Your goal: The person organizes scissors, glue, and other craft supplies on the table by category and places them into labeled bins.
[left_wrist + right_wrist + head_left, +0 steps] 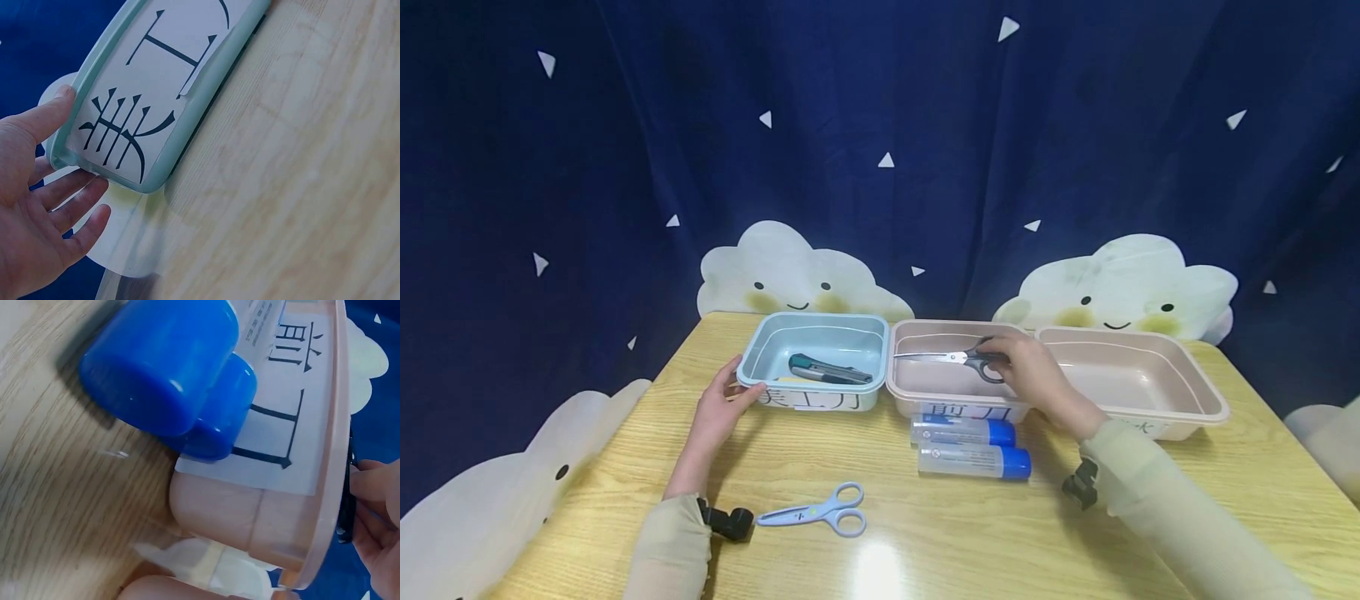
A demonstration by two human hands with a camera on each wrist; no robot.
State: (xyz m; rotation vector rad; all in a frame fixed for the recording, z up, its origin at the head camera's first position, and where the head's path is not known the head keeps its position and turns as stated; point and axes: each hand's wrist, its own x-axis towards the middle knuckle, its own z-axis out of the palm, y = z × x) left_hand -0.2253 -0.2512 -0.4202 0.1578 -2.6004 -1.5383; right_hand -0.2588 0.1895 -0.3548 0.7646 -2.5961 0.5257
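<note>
My right hand (1037,375) pinches the black handles of a pair of scissors (955,357), its blades pointing left over the middle pink bin (917,389). In the right wrist view, the fingers (369,487) hold the dark handle beyond the bin's rim. My left hand (718,412) rests on the near left corner of the light blue bin (752,358), thumb at the rim and other fingers along its side. Inside that bin lies a green and grey utility knife (827,369). In the left wrist view, the bin's front label (125,119) shows large black characters.
Two clear glue bottles (958,459) with blue caps lie before the middle bin. Blue-handled scissors (820,510) lie on the wooden table (790,567) near the left forearm. Another pink bin (1210,400) stands at the right, and a dark blue curtain (880,100) hangs behind.
</note>
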